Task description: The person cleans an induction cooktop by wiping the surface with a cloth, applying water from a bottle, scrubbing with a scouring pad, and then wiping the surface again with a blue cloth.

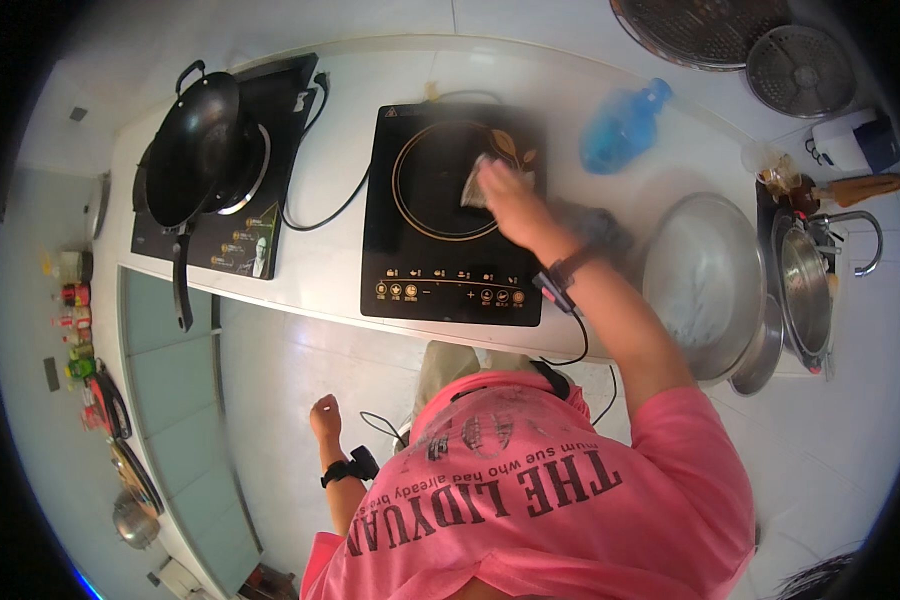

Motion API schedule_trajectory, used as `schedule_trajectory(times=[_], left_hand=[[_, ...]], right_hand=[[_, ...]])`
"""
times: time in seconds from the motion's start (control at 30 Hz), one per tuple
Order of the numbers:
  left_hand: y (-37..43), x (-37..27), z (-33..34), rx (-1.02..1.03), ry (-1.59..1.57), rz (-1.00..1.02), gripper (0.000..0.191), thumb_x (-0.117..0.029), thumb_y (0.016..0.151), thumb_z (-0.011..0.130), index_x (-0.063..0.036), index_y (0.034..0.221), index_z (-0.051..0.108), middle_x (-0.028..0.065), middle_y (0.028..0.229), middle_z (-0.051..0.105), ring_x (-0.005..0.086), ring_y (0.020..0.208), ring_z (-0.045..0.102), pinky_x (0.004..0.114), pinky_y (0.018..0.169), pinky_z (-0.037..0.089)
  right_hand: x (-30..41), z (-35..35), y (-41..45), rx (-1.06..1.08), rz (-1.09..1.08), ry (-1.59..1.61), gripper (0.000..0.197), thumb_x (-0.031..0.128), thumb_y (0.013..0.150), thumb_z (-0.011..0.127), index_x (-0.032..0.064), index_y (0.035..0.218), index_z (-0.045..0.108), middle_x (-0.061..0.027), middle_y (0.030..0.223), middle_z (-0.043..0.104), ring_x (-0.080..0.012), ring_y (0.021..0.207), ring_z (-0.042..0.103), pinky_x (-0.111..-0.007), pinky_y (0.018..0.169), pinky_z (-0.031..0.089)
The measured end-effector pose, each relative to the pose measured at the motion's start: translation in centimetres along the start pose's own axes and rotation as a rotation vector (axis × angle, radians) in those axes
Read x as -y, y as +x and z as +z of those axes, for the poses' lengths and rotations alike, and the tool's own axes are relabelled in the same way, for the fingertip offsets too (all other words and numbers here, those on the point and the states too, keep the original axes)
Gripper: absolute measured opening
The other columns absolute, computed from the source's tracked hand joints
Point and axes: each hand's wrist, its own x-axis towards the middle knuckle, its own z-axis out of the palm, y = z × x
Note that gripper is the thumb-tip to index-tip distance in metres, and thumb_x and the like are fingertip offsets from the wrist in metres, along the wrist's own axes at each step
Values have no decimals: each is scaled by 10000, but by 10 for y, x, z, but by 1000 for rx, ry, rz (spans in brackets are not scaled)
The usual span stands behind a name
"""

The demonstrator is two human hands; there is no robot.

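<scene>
My right hand (506, 199) lies over a pale folded cloth (475, 184), pressing it onto the black glass top of a portable induction cooktop (435, 251). The cloth is at the right side of the cooktop's gold ring, by a printed leaf pattern; my fingers hide part of it. Down at my side, away from the counter, hangs my left hand (325, 416), its fingers curled with nothing visible in them. A dark grey cloth-like bundle (596, 229) sits beside my right wrist, partly covered and blurred.
A black wok (195, 150) rests on a second cooktop (232, 247) at left, its handle over the counter edge. A translucent blue bottle (619, 131) lies at back right. A large metal basin (701, 292) is near the sink tap (862, 217). A power cord (330, 217) runs between the cooktops.
</scene>
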Motion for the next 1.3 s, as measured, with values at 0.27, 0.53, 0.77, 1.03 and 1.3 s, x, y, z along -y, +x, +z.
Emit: schedule_trajectory(times=[0.27,0.53,0.77,1.03,1.3], left_hand=[[-4,13,-13,28,-7,-48,292,-302,852,585,-41,898,707,180,896,682,311,878,663,375,789,509],[-1,64,-85,-103,315,37,269,-277,848,539,-52,835,686,207,863,653,366,810,632,437,703,493],[1,36,-75,-106,215,-28,305,-297,869,547,-38,939,693,189,965,666,340,907,642,399,797,502],[-10,23,-16,161,34,7,299,-313,844,565,-53,910,698,167,806,679,282,807,667,377,734,506],[-3,28,-15,124,82,-28,297,-308,841,577,-43,900,697,154,814,685,301,792,659,372,735,505]], right_hand=[[-25,-1,2,-213,93,-16,363,25,847,469,-22,1206,485,-140,1332,443,-303,1242,421,-405,1022,378],[9,-10,-31,71,-119,60,465,33,832,503,-12,1293,467,-124,1428,379,-281,1321,354,-361,1084,324],[21,0,-32,24,-75,20,466,15,825,489,-30,1289,462,-125,1445,345,-279,1327,338,-347,1091,310],[-24,-7,-13,-123,259,69,469,41,831,534,-31,1288,460,-156,1416,379,-346,1295,366,-387,1069,331],[-12,-10,-28,43,114,73,507,94,882,517,13,1366,388,-112,1480,295,-292,1359,281,-368,1100,290]])
